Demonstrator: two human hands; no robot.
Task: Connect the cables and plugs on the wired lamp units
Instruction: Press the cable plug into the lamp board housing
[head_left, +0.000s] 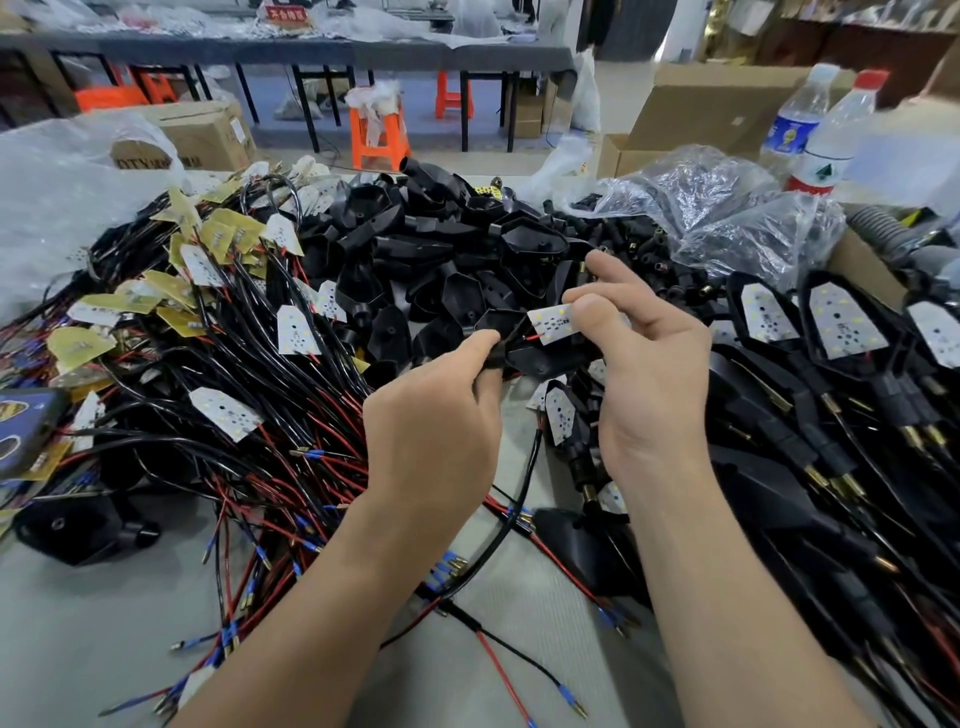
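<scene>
I am pinching the white LED board (551, 323) at mid-frame between thumb and forefinger of my right hand (649, 379). Its long axis is lying roughly left to right, with the wired end pointing left at the black housing (535, 359). My left hand (436, 421) is gripping that housing's narrow end, just beside the board, with a short red wire (531, 336) bridging them. The board is looking flat, matte and dotted; the shell is glossy hard plastic. A black cable (525, 480) is hanging below, over the grey table (78, 623).
</scene>
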